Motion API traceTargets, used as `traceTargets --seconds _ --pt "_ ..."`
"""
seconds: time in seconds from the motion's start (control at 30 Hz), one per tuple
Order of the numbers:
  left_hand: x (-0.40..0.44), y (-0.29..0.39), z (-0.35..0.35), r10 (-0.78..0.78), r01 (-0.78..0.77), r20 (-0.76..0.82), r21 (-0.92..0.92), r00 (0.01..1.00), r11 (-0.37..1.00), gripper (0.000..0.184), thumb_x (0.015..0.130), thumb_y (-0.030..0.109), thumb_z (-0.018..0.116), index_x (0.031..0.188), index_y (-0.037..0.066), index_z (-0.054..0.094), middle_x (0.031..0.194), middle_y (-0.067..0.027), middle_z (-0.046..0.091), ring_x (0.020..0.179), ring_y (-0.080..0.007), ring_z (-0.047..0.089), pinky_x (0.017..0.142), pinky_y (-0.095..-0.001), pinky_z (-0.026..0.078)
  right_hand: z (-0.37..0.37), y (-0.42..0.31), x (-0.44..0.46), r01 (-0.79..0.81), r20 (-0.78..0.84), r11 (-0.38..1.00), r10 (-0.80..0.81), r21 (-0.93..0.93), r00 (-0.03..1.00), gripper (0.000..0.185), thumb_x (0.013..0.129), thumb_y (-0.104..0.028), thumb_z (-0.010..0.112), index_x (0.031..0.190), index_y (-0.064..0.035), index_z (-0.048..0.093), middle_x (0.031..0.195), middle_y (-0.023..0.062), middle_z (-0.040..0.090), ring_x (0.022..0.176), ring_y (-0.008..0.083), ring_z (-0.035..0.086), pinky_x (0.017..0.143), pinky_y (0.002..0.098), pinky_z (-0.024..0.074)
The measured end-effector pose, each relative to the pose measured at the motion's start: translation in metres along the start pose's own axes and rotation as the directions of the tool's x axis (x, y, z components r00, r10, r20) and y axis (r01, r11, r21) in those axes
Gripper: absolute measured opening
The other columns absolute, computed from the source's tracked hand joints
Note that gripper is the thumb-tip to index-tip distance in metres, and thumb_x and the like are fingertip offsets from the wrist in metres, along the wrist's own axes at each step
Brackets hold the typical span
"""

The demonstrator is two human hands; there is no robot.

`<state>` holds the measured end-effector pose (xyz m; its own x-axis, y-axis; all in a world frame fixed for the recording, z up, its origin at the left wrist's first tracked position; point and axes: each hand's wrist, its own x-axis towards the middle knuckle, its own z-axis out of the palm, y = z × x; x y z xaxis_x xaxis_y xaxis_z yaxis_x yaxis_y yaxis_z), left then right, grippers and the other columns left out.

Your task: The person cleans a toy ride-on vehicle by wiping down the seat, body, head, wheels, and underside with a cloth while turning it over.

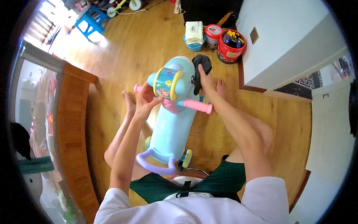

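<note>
Your left hand (146,99) grips the toy (172,127) at its head (182,66); your right hand (206,83) clasps a dark cloth (202,61) against the other side. The toy (purple handle (156,170) nearest you) sits between your legs (265,132).

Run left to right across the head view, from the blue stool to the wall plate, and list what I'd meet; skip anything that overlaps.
Blue stool → left hand → dark cloth → large red bucket → wall plate.
</note>
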<state>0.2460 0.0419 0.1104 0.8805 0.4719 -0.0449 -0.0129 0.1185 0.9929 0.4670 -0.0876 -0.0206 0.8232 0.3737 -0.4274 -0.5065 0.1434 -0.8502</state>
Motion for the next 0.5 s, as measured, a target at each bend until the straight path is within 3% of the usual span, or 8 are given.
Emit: traceTargets --seconds 0.1,0.13,0.23,0.27,0.33,0.37,0.47,0.5 --pt "-0.002 -0.006 -0.004 0.014 -0.014 -0.018 0.011 1.000 1.000 0.069 0.080 -0.002 0.073 0.140 0.000 0.040 0.136 -0.0084 0.049 0.129 -0.0217 0.047 0.111 -0.0381 0.036 -0.002 -0.020 -0.037 0.086 0.063 0.995 -0.083 -0.049 0.995 0.054 0.090 -0.047 0.064 0.115 0.0006 0.063 0.104 0.0116 0.068 0.093 0.0229 0.062 0.085 0.0344 0.0475" --pt "-0.007 0.001 0.010 0.103 -0.097 -0.065 0.081 0.993 0.992 0.057 0.087 0.008 0.069 0.138 0.003 0.044 0.131 -0.0072 0.052 0.122 -0.0209 0.052 0.107 -0.0349 0.040 -0.003 -0.034 -0.048 0.134 0.137 0.987 -0.121 -0.090 0.983 0.053 0.091 -0.047 0.063 0.114 0.0004 0.064 0.103 0.0119 0.068 0.094 0.0228 0.063 0.086 0.0343 0.0474" --pt "-0.032 -0.027 -0.010 -0.101 -0.024 -0.401 -0.294 0.911 0.955 0.044 0.091 0.021 0.068 0.127 0.003 0.052 0.120 -0.0060 0.057 0.118 -0.0188 0.052 0.098 -0.0344 0.043 0.005 -0.073 -0.084 0.263 0.265 0.947 -0.210 -0.184 0.941 0.048 0.091 -0.043 0.064 0.113 -0.0001 0.064 0.108 0.0159 0.069 0.103 0.0261 0.064 0.090 0.0372 0.0474" --pt "-0.037 -0.029 -0.012 -0.198 0.042 -0.498 -0.306 0.845 0.951 0.033 0.095 0.031 0.062 0.117 0.008 0.056 0.109 -0.0053 0.058 0.109 -0.0178 0.055 0.093 -0.0354 0.045 0.011 -0.072 -0.086 0.380 0.311 0.908 -0.316 -0.173 0.896 0.049 0.091 -0.042 0.063 0.115 0.0003 0.062 0.107 0.0170 0.069 0.102 0.0289 0.064 0.090 0.0382 0.0477" --pt "-0.029 -0.038 -0.024 -0.396 0.151 -0.414 -0.511 0.820 0.846 0.033 0.096 0.032 0.062 0.118 0.009 0.055 0.109 -0.0057 0.057 0.105 -0.0185 0.056 0.093 -0.0367 0.046 0.020 -0.076 -0.087 0.620 0.389 0.757 -0.519 -0.204 0.762 0.051 0.090 -0.042 0.063 0.118 0.0006 0.059 0.104 0.0221 0.067 0.098 0.0392 0.064 0.087 0.0434 0.0489" --pt "-0.025 -0.044 -0.031 -0.486 0.198 -0.361 -0.604 0.796 0.772 0.033 0.096 0.032 0.061 0.119 0.009 0.054 0.109 -0.0059 0.056 0.103 -0.0188 0.056 0.093 -0.0374 0.046 0.023 -0.074 -0.079 0.614 0.364 0.746 -0.513 -0.259 0.777 0.051 0.089 -0.042 0.063 0.115 0.0012 0.060 0.102 0.0231 0.067 0.096 0.0408 0.064 0.086 0.0446 0.0490" --pt "0.002 -0.053 -0.029 -0.485 0.205 -0.236 -0.692 0.842 0.692 0.035 0.096 0.032 0.061 0.125 0.015 0.049 0.118 -0.0066 0.054 0.105 -0.0197 0.057 0.094 -0.0385 0.047 0.033 -0.073 -0.050 0.554 0.284 0.758 -0.479 -0.344 0.831 0.053 0.087 -0.046 0.064 0.104 0.0040 0.062 0.096 0.0279 0.066 0.095 0.0450 0.063 0.082 0.0496 0.0489" --pt "0.012 -0.060 -0.035 -0.469 0.144 -0.302 -0.696 0.830 0.704 0.035 0.096 0.031 0.061 0.126 0.017 0.048 0.120 -0.0063 0.053 0.106 -0.0203 0.057 0.094 -0.0393 0.047 0.035 -0.067 -0.033 0.479 0.176 0.804 -0.446 -0.353 0.877 0.054 0.086 -0.046 0.064 0.101 0.0058 0.063 0.093 0.0288 0.066 0.094 0.0448 0.063 0.082 0.0497 0.0489"
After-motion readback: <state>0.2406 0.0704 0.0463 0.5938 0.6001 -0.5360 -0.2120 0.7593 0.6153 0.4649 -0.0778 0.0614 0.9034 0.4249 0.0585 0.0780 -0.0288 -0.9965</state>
